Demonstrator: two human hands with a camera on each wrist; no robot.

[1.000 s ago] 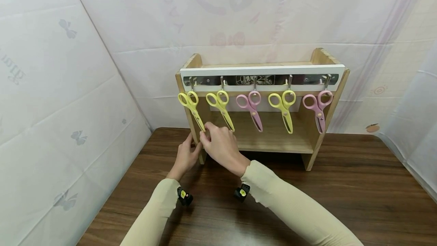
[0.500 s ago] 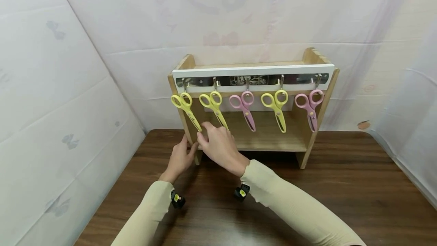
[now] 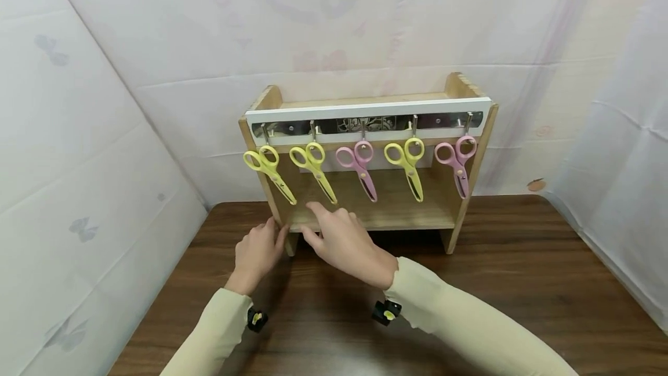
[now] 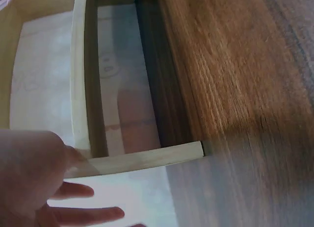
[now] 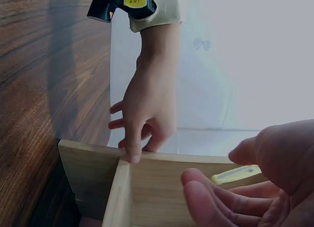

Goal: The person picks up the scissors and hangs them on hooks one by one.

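Note:
Several scissors hang by one handle loop from hooks on a small wooden shelf. From the left they are yellow scissors, a second yellow pair, pink scissors, more yellow ones and another pink pair. My left hand holds the shelf's left side panel low down, thumb at the front edge and fingers outside. Just below the leftmost scissors, my right hand has thumb and fingers parted and holds nothing. In the right wrist view, the yellow blade shows beyond those fingers.
The shelf stands on a dark wood-grain table, near a pale cloth backdrop. A white rail with a metal hook strip runs across its top front. Each wrist carries a small black camera.
My right hand has drawn down from the leftmost scissors' blade tip, its thumb and fingers spreading apart. The left hand stays at the side panel. The head view has shifted, putting the shelf farther left.

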